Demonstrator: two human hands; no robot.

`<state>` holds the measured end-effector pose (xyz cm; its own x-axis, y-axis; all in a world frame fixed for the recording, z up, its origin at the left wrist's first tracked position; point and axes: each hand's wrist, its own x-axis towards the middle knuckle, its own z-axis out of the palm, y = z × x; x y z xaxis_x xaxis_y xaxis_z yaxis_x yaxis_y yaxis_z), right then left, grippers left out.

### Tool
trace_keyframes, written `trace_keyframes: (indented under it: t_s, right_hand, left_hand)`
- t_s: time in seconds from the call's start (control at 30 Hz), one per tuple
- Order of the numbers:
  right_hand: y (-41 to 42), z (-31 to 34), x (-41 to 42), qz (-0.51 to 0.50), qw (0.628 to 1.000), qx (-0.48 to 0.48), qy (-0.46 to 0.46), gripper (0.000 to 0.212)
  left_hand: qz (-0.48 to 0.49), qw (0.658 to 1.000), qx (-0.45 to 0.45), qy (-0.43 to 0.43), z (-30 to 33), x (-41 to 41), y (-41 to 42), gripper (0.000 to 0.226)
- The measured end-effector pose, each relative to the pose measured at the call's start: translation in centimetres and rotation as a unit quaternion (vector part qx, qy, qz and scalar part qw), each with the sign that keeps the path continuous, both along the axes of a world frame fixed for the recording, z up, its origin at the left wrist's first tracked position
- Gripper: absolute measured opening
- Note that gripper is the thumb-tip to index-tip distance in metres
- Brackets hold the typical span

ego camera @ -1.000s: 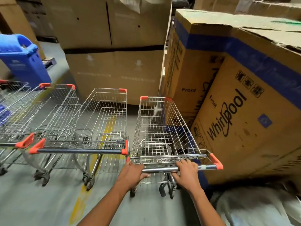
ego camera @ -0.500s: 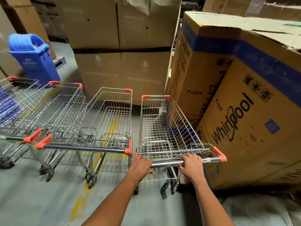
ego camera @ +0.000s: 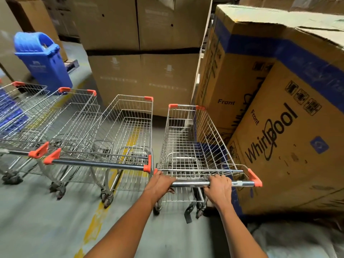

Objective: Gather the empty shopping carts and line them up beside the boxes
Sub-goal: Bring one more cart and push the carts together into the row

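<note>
Two hands rest on the handle of the rightmost cart: the left hand at its left end, the right hand right of the middle. Cardboard boxes stand just beside this cart on its right. To its left, three more carts stand side by side. More stacked boxes rise ahead. A bin stands behind the carts at far left.

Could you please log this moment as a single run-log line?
left hand grips cart handle | right hand grips handle | cart beside Whirlpool box | parked carts on left
</note>
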<state>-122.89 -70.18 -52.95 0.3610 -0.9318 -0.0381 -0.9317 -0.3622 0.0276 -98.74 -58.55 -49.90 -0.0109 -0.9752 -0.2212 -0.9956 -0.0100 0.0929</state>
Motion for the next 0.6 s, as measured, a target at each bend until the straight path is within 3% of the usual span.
trace_keyframes:
  t_s: [0.03,0.13,0.2,0.27,0.33,0.6]
  right_hand:
    - [-0.1,-0.1,0.0,-0.001,1.000,0.002,0.006,0.007]
    - [-0.3,0.0,0.2,0.000,1.000,0.009,0.026,0.012]
    - [-0.4,0.3,0.5,-0.001,0.998,0.025,0.053,0.019]
    - [-0.5,0.6,0.7,0.003,0.996,0.041,0.073,0.028]
    - [-0.7,1.2,0.8,0.011,0.996,0.044,0.076,0.032]
    - [-0.2,2.1,1.3,-0.010,0.997,0.055,0.056,0.017]
  left_hand:
    - [0.002,1.000,-0.016,0.001,0.1,0.0,0.1,0.018]
    - [0.107,0.986,-0.035,0.120,0.6,-0.3,0.5,0.033]
    - [0.140,0.988,-0.037,0.050,0.7,0.5,0.4,0.080]
    - [0.184,0.983,0.022,0.011,0.3,2.0,0.4,0.135]
    - [0.208,0.975,0.071,0.013,0.3,3.8,0.5,0.160]
    - [0.160,0.982,0.082,-0.052,0.5,5.8,1.2,0.137]
